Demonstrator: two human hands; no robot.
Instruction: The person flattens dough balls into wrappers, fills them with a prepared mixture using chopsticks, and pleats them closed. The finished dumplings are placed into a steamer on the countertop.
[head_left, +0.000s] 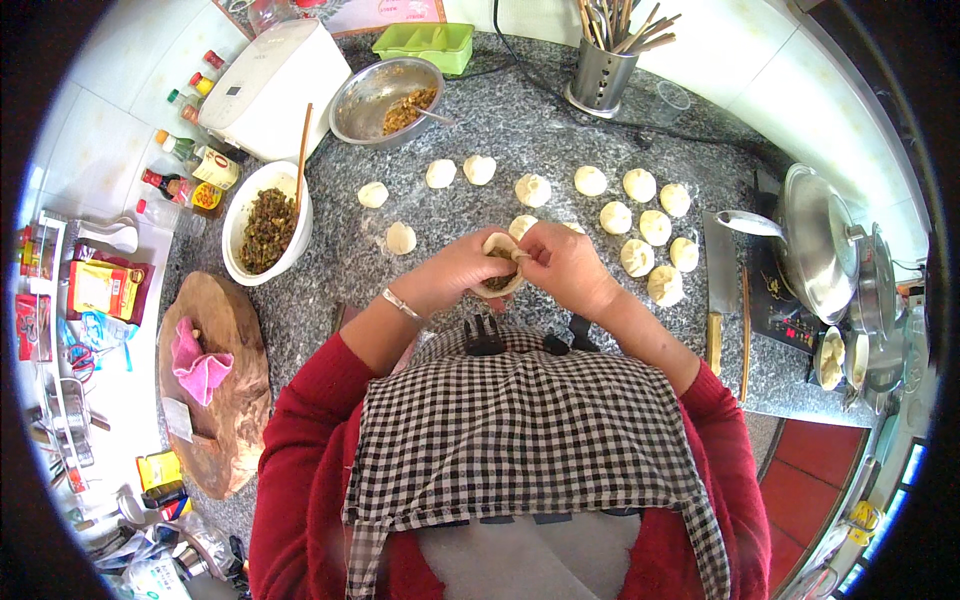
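My left hand cradles a round dough wrapper with dark chopped filling inside. The fingertips of my right hand pinch the wrapper's edge into folds at its right side. Several pleated buns sit on the granite counter beyond and to the right of my hands; some are partly hidden behind them. Smoother dough pieces lie to the left. A white bowl of dark filling with a wooden stick in it stands at the left.
A steel bowl with orange-brown filling stands at the back. On the left, a pink cloth lies on a wooden chopping board. A cleaver, chopsticks and a lidded pan on a cooktop are on the right.
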